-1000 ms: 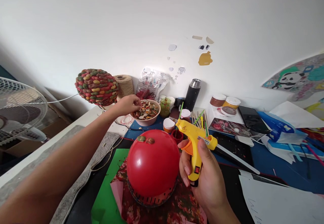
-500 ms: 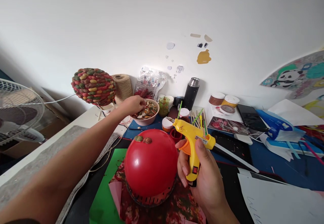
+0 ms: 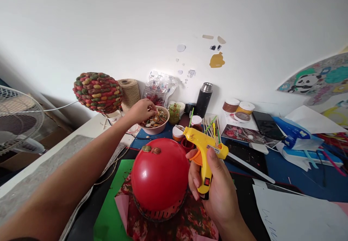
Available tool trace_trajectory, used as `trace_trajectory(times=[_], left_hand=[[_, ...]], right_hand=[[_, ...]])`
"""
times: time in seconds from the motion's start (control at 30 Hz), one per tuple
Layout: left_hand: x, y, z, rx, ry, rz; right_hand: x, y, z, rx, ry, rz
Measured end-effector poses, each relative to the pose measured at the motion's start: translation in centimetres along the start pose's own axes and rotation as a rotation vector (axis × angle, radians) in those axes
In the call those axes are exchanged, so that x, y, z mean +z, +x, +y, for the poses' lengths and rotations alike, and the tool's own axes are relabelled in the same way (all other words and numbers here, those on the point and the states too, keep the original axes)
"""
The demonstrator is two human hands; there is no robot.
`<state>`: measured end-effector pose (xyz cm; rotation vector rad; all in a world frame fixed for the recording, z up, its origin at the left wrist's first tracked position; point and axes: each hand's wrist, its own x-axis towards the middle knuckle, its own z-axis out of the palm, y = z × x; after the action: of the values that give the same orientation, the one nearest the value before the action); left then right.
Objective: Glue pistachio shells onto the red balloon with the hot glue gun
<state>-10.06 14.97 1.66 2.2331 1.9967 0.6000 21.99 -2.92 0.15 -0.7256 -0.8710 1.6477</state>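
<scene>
Left hand (image 3: 141, 111): has shifted slightly over bowl (image 3: 154, 130), fingers half curled; hold unclear.
Right hand (image 3: 217, 188): closed around yellow glue gun (image 3: 203, 147).
Red balloon (image 3: 160, 175): bears two pieces (image 3: 156, 150).

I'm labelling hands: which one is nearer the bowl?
Left. The left hand is over the left side of the bowl; the right hand, holding the glue gun, is to its right, nearer the camera.

Yellow glue gun (image 3: 204, 147) beside red balloon (image 3: 160, 177), bowl (image 3: 156, 130) of multicoloured pieces (image 3: 160, 117) behind.
</scene>
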Motion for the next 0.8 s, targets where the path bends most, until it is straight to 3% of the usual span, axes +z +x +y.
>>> trace_trajectory(times=[0.23, 0.43, 0.5, 0.63, 0.8], left_hand=[[-2.9, -5.4, 2.0, -0.077, -0.279, 0.108], [-6.7, -10.4, 7.6, -0.045, -0.988, 0.313], [-7.6, -12.2, 9.8, -0.014, -1.077, 0.294], [-8.3, -15.7, 14.0, 0.23, -0.936, 0.193], [-7.4, -18.5, 17.5, 0.562, -0.61, 0.186]], right_hand=[[0.0, 0.1, 0.2, -0.006, -0.01, 0.003], [0.0, 0.2, -0.1, 0.01, -0.032, -0.005], [0.0, 0.2, -0.3, -0.005, -0.037, 0.003], [-0.1, 0.7, -0.3, -0.075, -0.009, 0.049], [0.0, 1.2, -0.3, -0.167, 0.029, 0.116]])
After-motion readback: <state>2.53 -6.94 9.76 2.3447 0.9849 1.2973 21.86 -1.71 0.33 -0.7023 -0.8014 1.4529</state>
